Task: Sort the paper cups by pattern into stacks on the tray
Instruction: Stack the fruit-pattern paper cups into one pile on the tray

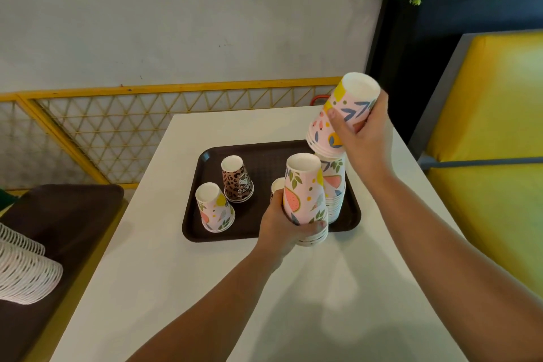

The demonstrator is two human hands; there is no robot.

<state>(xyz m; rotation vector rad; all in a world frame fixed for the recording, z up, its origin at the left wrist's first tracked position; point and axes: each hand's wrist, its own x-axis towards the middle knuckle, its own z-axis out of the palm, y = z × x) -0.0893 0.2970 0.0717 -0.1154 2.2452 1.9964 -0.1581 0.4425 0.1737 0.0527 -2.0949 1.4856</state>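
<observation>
A dark brown tray (258, 153) lies on the white table (205, 288). My left hand (282, 226) grips a short stack of upside-down fruit-pattern cups (305, 194) over the tray's front edge. My right hand (364, 132) holds another short stack of fruit-pattern cups (343, 109), tilted, above a taller fruit-pattern stack (335, 188) at the tray's right. On the tray's left stand an upside-down leopard-pattern stack (236, 181) and a fruit-pattern stack (214, 209). One more cup (277, 185) peeks out behind my left hand.
A yellow bench (496, 126) runs along the table's right. At the left, a second brown tray (58, 214) carries a lying stack of white lids or cups (23, 270). A yellow mesh fence (132, 126) and a grey wall are behind the table.
</observation>
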